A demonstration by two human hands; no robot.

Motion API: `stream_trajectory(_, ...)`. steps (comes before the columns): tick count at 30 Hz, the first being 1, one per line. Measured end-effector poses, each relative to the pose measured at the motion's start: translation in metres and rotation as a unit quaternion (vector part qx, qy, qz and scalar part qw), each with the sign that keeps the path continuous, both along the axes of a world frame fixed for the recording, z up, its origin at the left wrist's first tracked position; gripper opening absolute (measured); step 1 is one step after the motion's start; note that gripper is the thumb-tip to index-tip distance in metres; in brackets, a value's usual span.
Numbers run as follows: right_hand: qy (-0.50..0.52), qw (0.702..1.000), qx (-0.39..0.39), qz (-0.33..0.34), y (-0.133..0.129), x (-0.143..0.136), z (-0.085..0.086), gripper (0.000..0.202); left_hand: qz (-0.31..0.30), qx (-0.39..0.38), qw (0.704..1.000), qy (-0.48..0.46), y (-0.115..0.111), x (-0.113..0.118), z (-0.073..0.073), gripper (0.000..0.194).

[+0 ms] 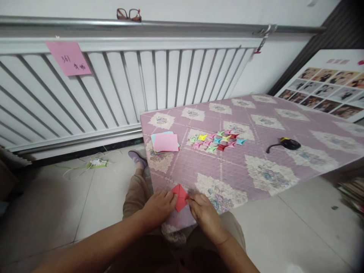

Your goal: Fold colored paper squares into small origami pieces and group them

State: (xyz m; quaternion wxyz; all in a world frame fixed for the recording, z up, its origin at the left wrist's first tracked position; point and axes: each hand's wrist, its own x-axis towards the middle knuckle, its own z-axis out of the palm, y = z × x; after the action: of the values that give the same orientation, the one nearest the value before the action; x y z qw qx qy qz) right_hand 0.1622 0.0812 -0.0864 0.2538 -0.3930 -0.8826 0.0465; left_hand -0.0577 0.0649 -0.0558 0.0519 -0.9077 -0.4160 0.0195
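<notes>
A red sheet of folded paper (180,198), shaped like a diamond with crease lines, lies at the near corner of the cloth-covered table (187,167). My left hand (160,204) presses its left corner with curled fingers and thumb. On the opposite corner, my right hand (203,213) pinches the paper between thumb and fingers. Beyond my left hand sits a stack of coloured paper sheets (166,142), pink on top with blue and red edges showing. Several small folded paper pieces (217,140) in green, yellow, pink, blue and red are grouped farther back.
A black object with a curved handle (288,143) lies on the table's right part. Behind stand a white radiator (159,76) and a metal rail bearing glasses (129,15). A photo board (321,89) leans at right. A power strip (98,163) with cables lies on the floor.
</notes>
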Motion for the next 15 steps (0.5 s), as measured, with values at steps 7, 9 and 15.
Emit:
stream_trajectory(7,0.008,1.0,-0.004,-0.015,-0.009,0.005,0.003,0.03,0.002,0.006,1.0,-0.004,-0.001,0.004,-0.001,0.036)
stream_trajectory(9,0.014,1.0,-0.008,-0.022,-0.011,0.007,0.002,0.03,0.002,0.005,1.0,-0.005,-0.001,0.004,-0.002,0.037)
stream_trajectory(15,0.052,0.994,0.019,-0.09,-0.015,0.005,0.001,0.024,0.007,0.001,1.0,-0.002,0.0,0.005,0.0,0.035)
